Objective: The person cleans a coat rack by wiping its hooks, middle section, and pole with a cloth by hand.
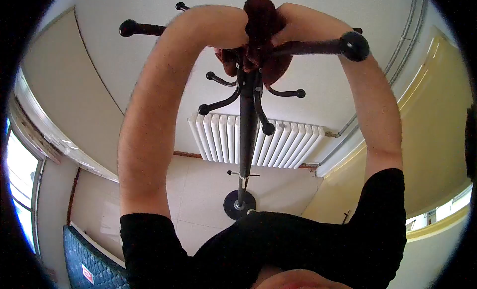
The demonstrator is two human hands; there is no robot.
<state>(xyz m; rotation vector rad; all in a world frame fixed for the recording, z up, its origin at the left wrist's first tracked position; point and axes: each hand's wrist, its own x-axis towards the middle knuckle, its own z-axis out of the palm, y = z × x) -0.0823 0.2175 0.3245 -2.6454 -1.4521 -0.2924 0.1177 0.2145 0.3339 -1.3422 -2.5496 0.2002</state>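
A black coat rack (247, 135) stands upright in front of me, with ball-tipped hooks around its pole. Bunched dark red fuzzy cloth (261, 20) covers its top. Both my arms are raised and curve inward to this cloth. My left hand (238, 28) meets it from the left and my right hand (288, 25) from the right. The cloth and the rack's top hide the fingers of both hands, so I cannot see their grip. One long hook (318, 46) with a large ball tip passes in front of my right forearm.
A white radiator (293, 145) is mounted on the wall behind the rack. The rack's round black base (233, 205) rests on pale floor tiles. A yellow door (432, 125) is at right, a window (22, 184) at left, and a dark blue quilted panel (92, 256) lower left.
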